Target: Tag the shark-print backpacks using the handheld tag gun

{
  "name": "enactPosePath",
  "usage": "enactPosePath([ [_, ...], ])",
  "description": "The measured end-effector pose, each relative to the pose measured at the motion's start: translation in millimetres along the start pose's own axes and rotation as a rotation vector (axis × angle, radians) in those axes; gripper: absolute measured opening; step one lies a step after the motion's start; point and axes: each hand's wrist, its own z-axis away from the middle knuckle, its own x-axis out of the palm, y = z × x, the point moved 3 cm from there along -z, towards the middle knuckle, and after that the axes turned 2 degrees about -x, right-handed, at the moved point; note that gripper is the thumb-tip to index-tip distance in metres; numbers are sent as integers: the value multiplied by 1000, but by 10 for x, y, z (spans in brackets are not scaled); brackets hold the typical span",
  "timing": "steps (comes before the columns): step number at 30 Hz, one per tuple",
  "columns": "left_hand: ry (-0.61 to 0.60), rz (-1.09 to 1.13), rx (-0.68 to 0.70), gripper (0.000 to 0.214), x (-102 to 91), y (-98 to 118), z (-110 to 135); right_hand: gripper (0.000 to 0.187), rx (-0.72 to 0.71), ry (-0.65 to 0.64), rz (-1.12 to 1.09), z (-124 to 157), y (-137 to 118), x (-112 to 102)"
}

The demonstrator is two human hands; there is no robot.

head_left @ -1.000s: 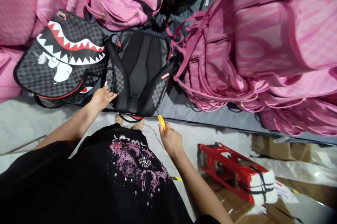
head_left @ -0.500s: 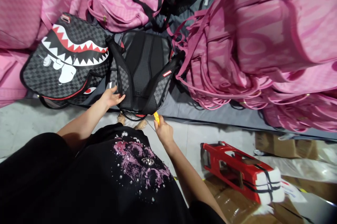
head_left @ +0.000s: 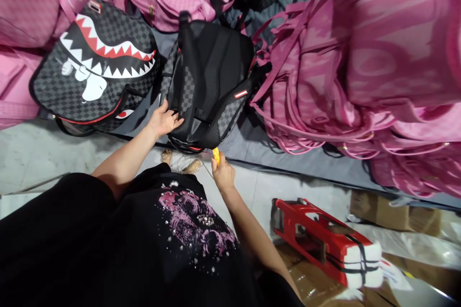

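A black and grey checkered backpack [head_left: 219, 81] lies before me on the grey-covered table, its padded back and shoulder straps facing up. It is tilted, with its left side lifted. My left hand [head_left: 165, 120] is against its lower left side, fingers spread and thumb up. In my right hand [head_left: 224, 172], closed near the bag's lower edge, is a small yellow-handled tool [head_left: 216, 155]. The tool's tip is hidden at the bag's edge, so its kind is unclear. To the left rests another checkered backpack [head_left: 104, 57] with a red and white shark-mouth print.
Pink backpacks [head_left: 309, 76] are piled on the right, with more pink bags [head_left: 29, 4] at the far left. The grey table cover [head_left: 248, 141] ends just before me. On the floor at right are a red frame with a white block [head_left: 324, 239] and cardboard [head_left: 374, 206].
The middle backpack has tilted, its left side rising and its top turning rightward. My left hand has moved slightly up and right with it. My right hand keeps the yellow-handled tool near the lower edge.
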Motion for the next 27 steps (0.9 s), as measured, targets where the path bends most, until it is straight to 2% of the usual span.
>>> enactPosePath([
  [4,-123,-31,-19,72,-22,-43,13,39,66,-24,38,-5,22,-47],
  [11,-108,-56,69,74,-59,-43,64,36,166,18,-68,106,69,-205],
  [13,-69,-65,65,75,-72,-31,60,35,166,23,-101,139,89,-246],
  [16,65,-95,71,71,-118,-4,64,36,161,43,-145,193,117,-284],
  [18,93,-118,74,70,-126,5,70,37,178,43,-162,221,127,-282],
  [25,-22,-197,32,81,-41,-26,57,40,238,43,-220,160,96,-274],
  [27,-44,-198,29,83,-37,-19,47,42,260,54,-252,239,99,-276],
])
